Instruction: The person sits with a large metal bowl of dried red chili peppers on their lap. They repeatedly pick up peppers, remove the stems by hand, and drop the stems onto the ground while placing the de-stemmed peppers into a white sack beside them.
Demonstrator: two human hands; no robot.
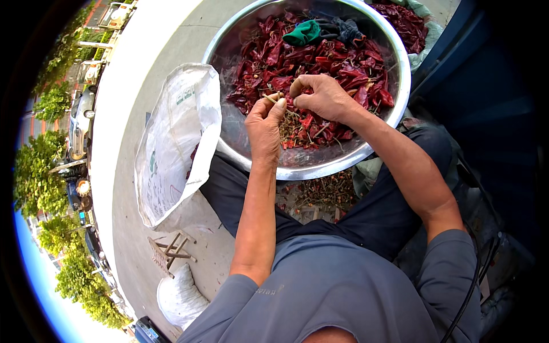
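Note:
A wide metal basin point(284, 173) in front of me holds a heap of dried red chili peppers point(274, 53). My left hand point(265, 128) is over the near left part of the heap, pinching a thin pale chili stem point(270, 99) between thumb and fingertips. Just right of it, my right hand point(324, 96) hovers with curled fingers; a gap shows between thumb and forefinger, and nothing is visible in it. Beneath the hands lie loose stems and red scraps point(296, 133). Green and dark gloves point(303, 33) rest on the peppers at the far side.
A white woven sack point(171, 141) stands open at the basin's left, some red peppers inside. Another sack of chilies point(405, 25) is at the far right. Stem scraps point(326, 191) cover the ground between my legs. A small folding stool point(171, 251) and a white stuffed sack point(182, 298) stand lower left.

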